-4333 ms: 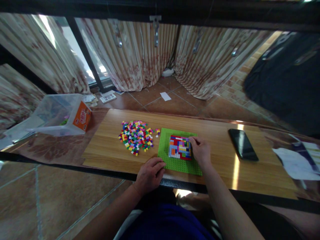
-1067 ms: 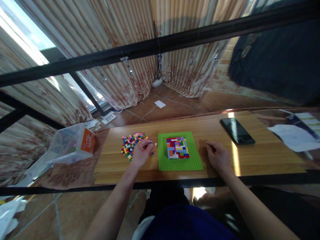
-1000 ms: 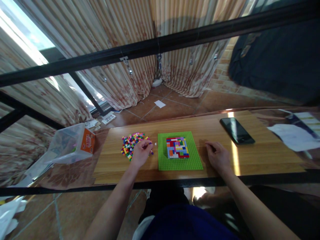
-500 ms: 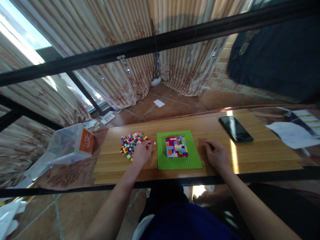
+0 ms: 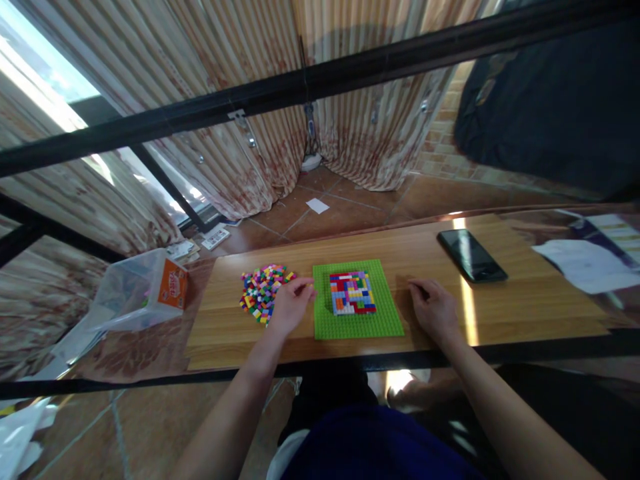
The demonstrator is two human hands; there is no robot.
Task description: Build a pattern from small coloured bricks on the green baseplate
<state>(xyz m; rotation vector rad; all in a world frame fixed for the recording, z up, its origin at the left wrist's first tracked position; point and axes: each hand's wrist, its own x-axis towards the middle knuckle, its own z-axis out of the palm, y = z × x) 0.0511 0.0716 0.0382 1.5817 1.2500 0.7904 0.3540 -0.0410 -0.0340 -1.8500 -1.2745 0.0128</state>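
Head view: left hand (image 5: 290,305) at bricks (image 5: 263,293), grip unclear; right hand (image 5: 434,310) slack; orange label (image 5: 171,291) unreadable

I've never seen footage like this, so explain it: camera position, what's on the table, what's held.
No machine: a person wears the camera on their head, looking down at their own hands. On the table lies a green studded plate bearing a patch of coloured bricks, a pile of loose bricks to its left, a phone further right. The left hand pinches its fingers at the plate's left edge; any brick there is too small to see. The right hand rests empty on the table.
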